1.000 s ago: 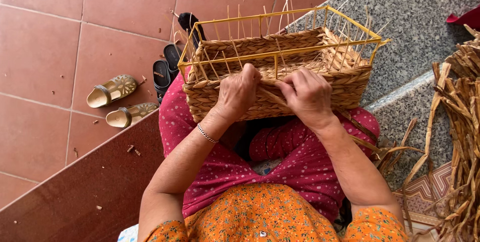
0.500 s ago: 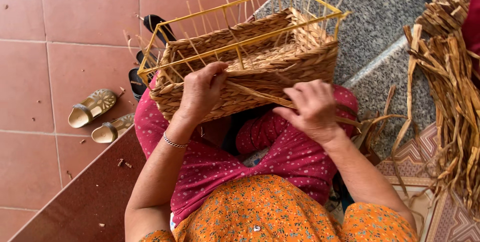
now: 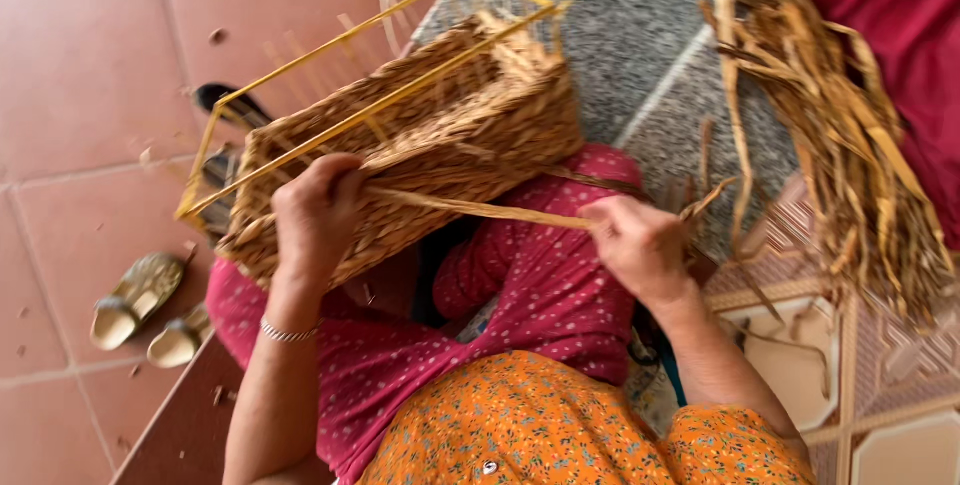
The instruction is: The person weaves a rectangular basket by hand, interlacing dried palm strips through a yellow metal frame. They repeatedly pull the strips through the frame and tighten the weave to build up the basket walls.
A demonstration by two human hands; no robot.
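A half-woven straw basket [image 3: 470, 135] on a yellow wire frame [image 3: 330, 55] rests tilted on my lap, over pink dotted trousers. My left hand [image 3: 315, 210] presses against the basket's near wall and grips it. My right hand [image 3: 635, 240] is closed on a long flat straw strand [image 3: 480, 208], which runs taut from the basket wall to my fingers. The strand's loose end sticks out past my right hand.
A pile of dried straw strands [image 3: 840, 135] lies at the right beside red cloth [image 3: 900, 35]. A pair of golden sandals [image 3: 140, 310] and a dark sandal [image 3: 225, 105] sit on the red tiled floor at left. Grey stone step behind the basket.
My right hand has drawn the strand out to the right, away from the basket. The basket has tilted and the view has swung right, toward the straw pile.
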